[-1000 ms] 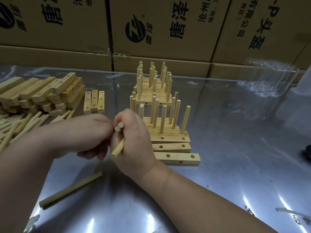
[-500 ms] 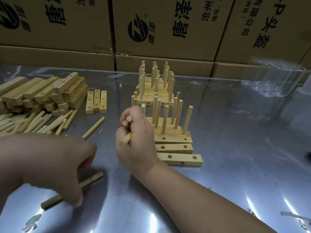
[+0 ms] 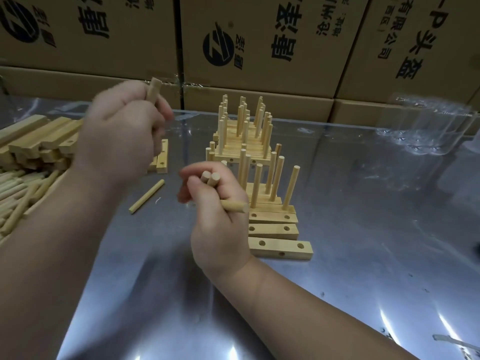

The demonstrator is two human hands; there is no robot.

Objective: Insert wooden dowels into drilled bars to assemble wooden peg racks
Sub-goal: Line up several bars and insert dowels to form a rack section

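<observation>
It had the look of a small assembly workshop, the piecework kind. Behind the hands rose a wall of brown shipping cartons, stacked two high and printed with a logo and Chinese characters. The bench was a shiny sheet-metal table that threw back the lights. Outside the left hand, which gripped a dowel, lay a pile of drilled bars and a heap of loose dowels. Just past the right hand, which gripped a few dowels, stood rows of finished peg racks, with clear plastic containers farther out on that side.
</observation>
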